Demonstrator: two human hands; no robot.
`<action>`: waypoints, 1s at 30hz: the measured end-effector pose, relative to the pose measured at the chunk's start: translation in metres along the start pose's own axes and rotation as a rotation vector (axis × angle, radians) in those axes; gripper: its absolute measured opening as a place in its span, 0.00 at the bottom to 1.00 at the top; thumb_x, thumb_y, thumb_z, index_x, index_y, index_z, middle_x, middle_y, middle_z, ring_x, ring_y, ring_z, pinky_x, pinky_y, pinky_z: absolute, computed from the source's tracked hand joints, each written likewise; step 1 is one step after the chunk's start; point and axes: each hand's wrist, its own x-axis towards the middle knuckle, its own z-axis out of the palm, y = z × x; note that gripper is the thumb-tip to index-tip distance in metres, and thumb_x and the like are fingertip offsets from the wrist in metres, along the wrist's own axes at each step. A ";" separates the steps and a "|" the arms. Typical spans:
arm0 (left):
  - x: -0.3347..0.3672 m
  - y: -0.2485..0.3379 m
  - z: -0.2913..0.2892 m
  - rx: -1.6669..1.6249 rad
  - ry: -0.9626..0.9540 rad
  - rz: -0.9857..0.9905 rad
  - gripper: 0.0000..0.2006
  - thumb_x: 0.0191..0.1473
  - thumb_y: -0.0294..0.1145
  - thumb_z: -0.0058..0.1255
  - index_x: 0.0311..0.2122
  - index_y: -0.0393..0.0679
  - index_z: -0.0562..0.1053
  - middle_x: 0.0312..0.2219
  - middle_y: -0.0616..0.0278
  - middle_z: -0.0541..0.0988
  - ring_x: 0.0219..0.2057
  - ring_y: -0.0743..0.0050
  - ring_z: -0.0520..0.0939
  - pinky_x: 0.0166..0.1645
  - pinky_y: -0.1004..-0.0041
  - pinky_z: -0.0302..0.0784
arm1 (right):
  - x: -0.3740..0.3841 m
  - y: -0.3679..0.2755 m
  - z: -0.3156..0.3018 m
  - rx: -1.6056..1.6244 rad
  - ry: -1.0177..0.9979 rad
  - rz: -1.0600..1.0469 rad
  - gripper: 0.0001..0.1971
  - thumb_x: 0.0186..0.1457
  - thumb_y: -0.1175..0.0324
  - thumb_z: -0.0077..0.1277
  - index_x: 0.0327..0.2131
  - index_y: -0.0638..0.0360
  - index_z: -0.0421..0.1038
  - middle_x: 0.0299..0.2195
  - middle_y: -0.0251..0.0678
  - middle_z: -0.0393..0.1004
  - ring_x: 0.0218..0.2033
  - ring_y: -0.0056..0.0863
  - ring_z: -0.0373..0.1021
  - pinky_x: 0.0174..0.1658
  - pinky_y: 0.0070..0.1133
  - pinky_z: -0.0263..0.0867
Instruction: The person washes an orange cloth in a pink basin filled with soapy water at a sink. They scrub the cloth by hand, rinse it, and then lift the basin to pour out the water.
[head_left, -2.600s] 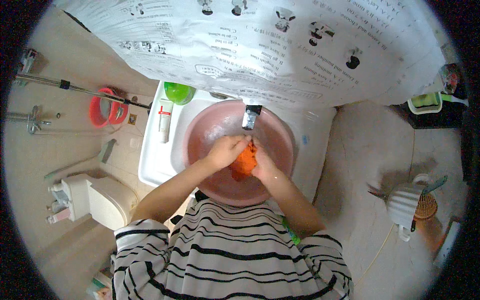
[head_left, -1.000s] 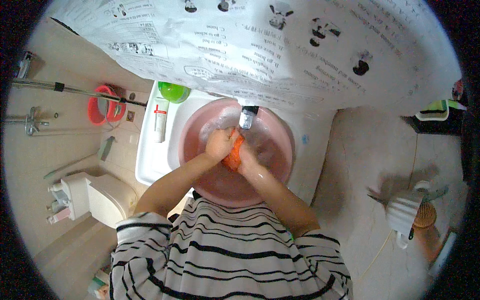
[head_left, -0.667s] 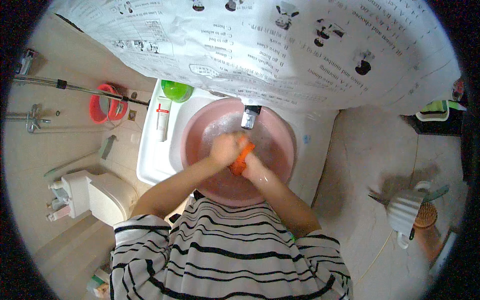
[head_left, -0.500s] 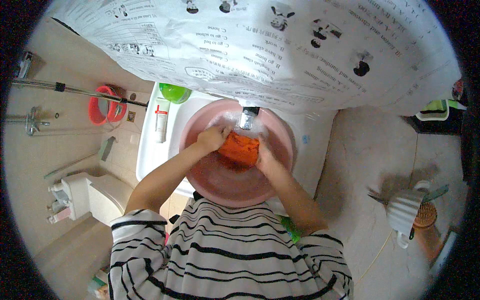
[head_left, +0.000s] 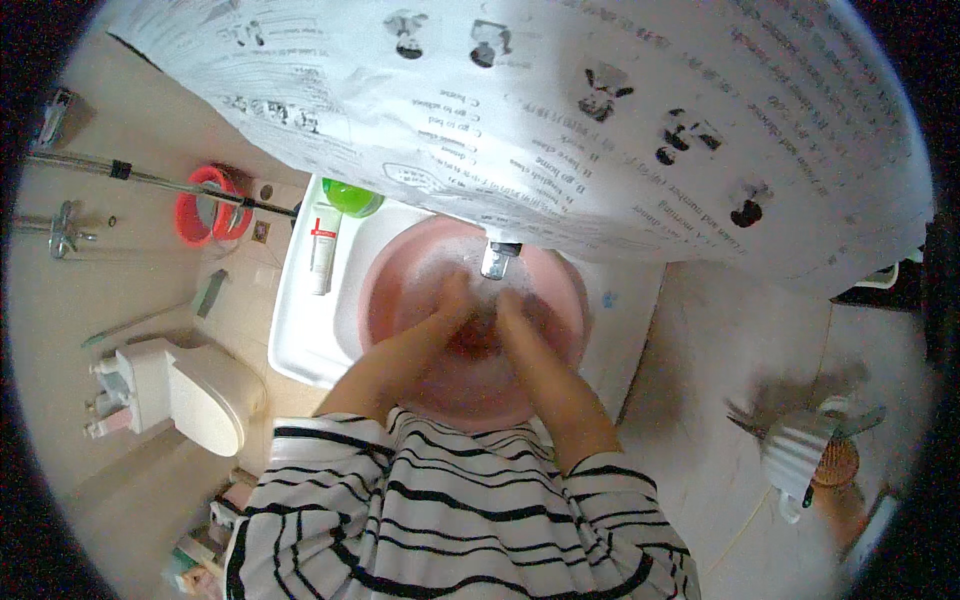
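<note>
Reaching into a basin [head_left: 480, 395] below printed paper [head_left: 540, 130], both hands [head_left: 457, 296] [head_left: 508, 308] leave fingers' state unclear.

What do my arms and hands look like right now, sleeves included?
Your left sleeve and right sleeve are loose and white with uneven black stripes, matching the shirt, and end around the elbows. Your forearms are bare, with no watch or bracelet visible. The left hand and right hand look ungloved but are too blurred to show any rings.

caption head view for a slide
Left hand and right hand in a pink basin by a silver tap, blurred reddish item near them.
</note>
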 end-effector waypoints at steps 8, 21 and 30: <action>-0.086 0.063 -0.056 -0.124 -0.052 0.438 0.17 0.52 0.48 0.43 0.30 0.45 0.75 0.27 0.47 0.76 0.27 0.49 0.78 0.34 0.59 0.73 | -0.039 -0.044 -0.014 0.780 -0.459 0.314 0.21 0.59 0.52 0.34 0.47 0.56 0.62 0.42 0.36 0.68 0.44 0.32 0.66 0.48 0.32 0.63; -0.032 -0.012 -0.056 0.068 -0.013 0.153 0.19 0.56 0.47 0.36 0.39 0.40 0.70 0.37 0.47 0.74 0.38 0.45 0.74 0.44 0.55 0.67 | -0.104 -0.110 -0.045 0.778 -0.230 0.571 0.18 0.58 0.56 0.37 0.47 0.55 0.62 0.46 0.37 0.66 0.46 0.36 0.65 0.50 0.35 0.62; 0.023 -0.033 0.004 0.356 -0.060 0.081 0.13 0.50 0.34 0.42 0.38 0.43 0.74 0.39 0.50 0.75 0.40 0.52 0.76 0.45 0.60 0.70 | 0.000 0.004 -0.027 -0.088 -0.018 0.096 0.17 0.56 0.58 0.39 0.46 0.55 0.64 0.45 0.38 0.68 0.45 0.35 0.66 0.49 0.35 0.62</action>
